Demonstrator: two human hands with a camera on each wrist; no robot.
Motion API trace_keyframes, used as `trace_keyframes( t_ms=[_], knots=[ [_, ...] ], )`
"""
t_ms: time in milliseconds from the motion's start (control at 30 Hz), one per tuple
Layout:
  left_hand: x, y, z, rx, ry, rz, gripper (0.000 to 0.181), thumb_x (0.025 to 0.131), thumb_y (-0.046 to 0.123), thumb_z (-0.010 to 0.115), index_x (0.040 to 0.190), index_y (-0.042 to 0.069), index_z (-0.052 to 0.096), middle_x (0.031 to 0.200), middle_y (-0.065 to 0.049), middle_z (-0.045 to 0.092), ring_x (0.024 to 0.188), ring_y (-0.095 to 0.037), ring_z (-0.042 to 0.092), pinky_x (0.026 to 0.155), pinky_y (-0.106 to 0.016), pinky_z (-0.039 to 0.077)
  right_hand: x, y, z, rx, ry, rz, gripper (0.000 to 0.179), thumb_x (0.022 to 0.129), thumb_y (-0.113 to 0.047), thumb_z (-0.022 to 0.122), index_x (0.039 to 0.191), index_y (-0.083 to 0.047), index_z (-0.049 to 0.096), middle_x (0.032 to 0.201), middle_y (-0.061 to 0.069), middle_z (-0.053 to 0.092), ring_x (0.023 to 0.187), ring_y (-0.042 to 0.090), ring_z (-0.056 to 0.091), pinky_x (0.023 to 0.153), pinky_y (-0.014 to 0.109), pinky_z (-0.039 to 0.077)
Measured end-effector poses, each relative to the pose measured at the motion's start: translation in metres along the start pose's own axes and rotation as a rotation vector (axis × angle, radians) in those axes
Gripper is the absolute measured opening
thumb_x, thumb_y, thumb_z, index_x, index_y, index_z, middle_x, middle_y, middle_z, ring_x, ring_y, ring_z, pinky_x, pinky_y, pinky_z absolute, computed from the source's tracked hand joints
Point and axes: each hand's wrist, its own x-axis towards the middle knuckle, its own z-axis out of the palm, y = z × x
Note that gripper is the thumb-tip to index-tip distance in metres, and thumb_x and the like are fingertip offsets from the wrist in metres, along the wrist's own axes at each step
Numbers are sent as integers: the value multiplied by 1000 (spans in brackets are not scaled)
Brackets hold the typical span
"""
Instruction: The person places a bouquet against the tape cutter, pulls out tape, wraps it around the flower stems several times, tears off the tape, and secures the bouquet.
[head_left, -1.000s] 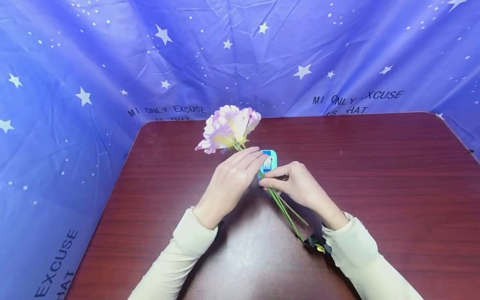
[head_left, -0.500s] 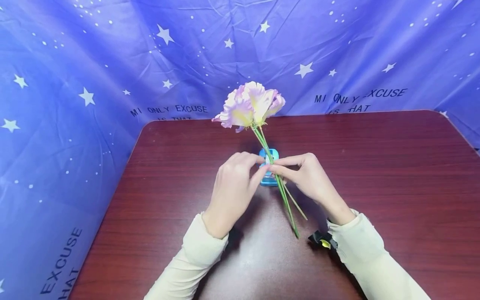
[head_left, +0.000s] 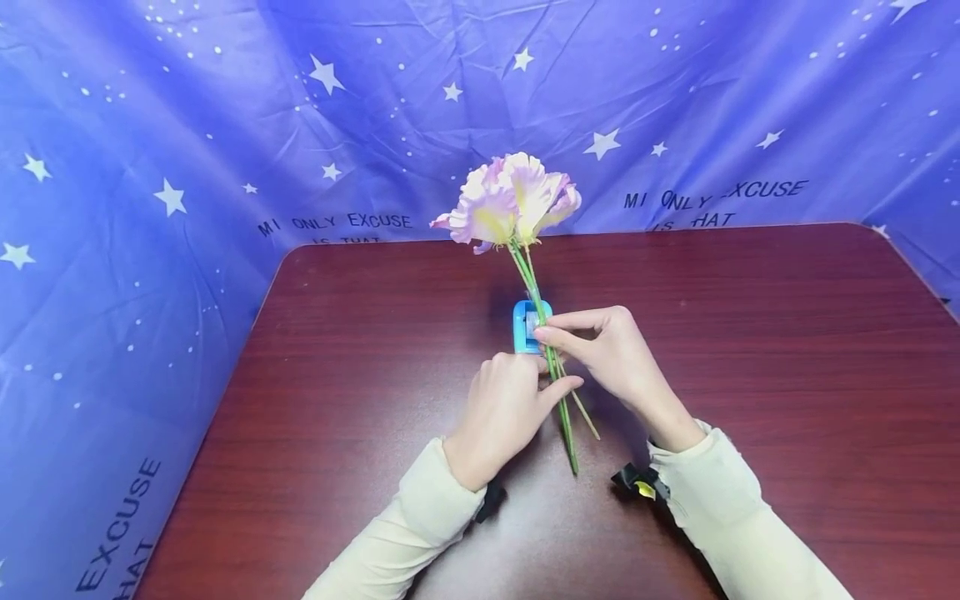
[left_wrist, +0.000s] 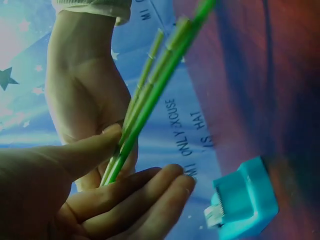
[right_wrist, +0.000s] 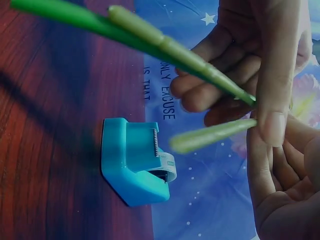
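A bunch of pale pink and yellow artificial flowers (head_left: 513,200) stands over the far side of the table, blooms up. My right hand (head_left: 618,358) pinches its green stems (head_left: 564,417) between thumb and fingertips partway down. Just below, my left hand (head_left: 506,408) straddles the stems, thumb straight across the front and fingers behind. In the left wrist view, the left thumb (left_wrist: 95,152) and fingers stand apart around the stems. Behind the hands sits a small blue tape dispenser (head_left: 523,332), partly hidden by them; its toothed cutter and loose tape end (right_wrist: 169,165) show in the right wrist view.
The dark red wooden table (head_left: 750,333) stretches to both sides. A blue curtain (head_left: 465,100) with white stars and printed words hangs behind it. By the right cuff is a black wrist mount (head_left: 637,482) with a yellow patch.
The flowers have risen and shifted right, turning more upright. My left hand has come away from beside the dispenser, down and toward me along the stems; the right hand keeps its pinch.
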Motion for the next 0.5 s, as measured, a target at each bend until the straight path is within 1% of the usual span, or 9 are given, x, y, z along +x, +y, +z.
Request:
trace_keyframes(
  t_ms=[100,167,333,433,500],
  knots=[
    [1,-1,2,-22,-12,-2,25,86,39,76,68,22,72,49,9,53,52,-17,59,49,-29,44,1,1,0,14,-3,5,25,86,-25,78,100,-4,78,88,10,77,65,16,73,63,28,57],
    [1,-2,3,-23,-19,1,20,86,35,76,72,21,74,52,9,57,54,-16,61,49,-27,43,1,1,0,20,-2,7,25,86,-24,78,100,-3,78,87,10,76,65,17,73,64,29,58],
    [3,-3,6,-41,-38,-5,22,87,29,76,69,18,73,54,10,58,54,-13,58,50,-24,42,2,2,-1,14,-12,16,25,87,-25,78,100,-3,78,86,11,76,66,20,74,65,31,59],
    [3,-4,8,-55,-48,-17,22,88,26,75,68,17,70,54,9,57,52,-11,56,49,-23,40,2,3,-2,-7,-20,18,26,87,-25,77,100,-3,77,86,11,76,67,19,74,65,30,59],
    [3,-4,10,-54,-55,-24,22,89,25,74,69,18,69,56,9,58,53,-12,58,49,-24,41,2,3,-3,-23,-21,18,25,87,-25,77,100,-3,77,85,12,76,67,19,74,63,29,58]
  ],
)
